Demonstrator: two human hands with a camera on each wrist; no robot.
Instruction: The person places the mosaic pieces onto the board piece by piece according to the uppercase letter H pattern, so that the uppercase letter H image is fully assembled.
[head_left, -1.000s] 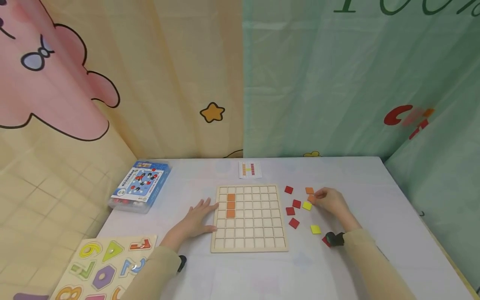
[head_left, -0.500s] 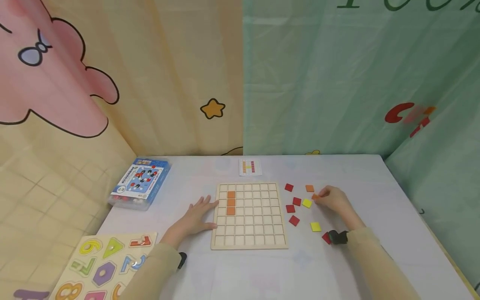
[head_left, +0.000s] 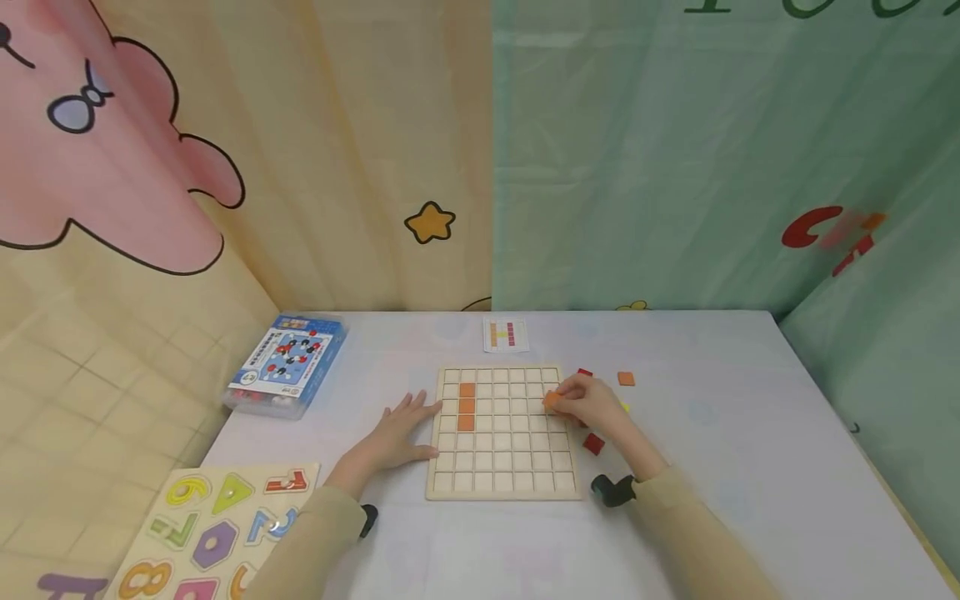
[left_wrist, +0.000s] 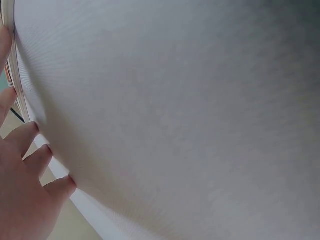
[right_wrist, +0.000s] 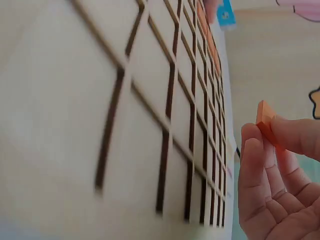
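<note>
A wooden grid board [head_left: 502, 483] lies on the white table, with three orange squares [head_left: 467, 406] stacked in a column near its left side. My right hand [head_left: 592, 404] pinches a small orange tile [head_left: 552, 400] just above the board's right part; the right wrist view shows this orange tile [right_wrist: 264, 119] held between fingertips over the grid [right_wrist: 150, 115]. My left hand [head_left: 401, 429] lies flat on the table with its fingers touching the board's left edge, also seen in the left wrist view as fingers [left_wrist: 30, 165] spread on the surface.
Loose tiles lie right of the board: an orange one [head_left: 626, 378] and a red one [head_left: 594, 443]. A pattern card [head_left: 505, 335] sits behind the board. A blue box [head_left: 288, 360] and a number puzzle [head_left: 213, 533] lie at the left. Curtains close in the table.
My right hand lifted an orange tile from the loose pile and carried it left, over the board's right part. The left hand stayed against the board's edge.
</note>
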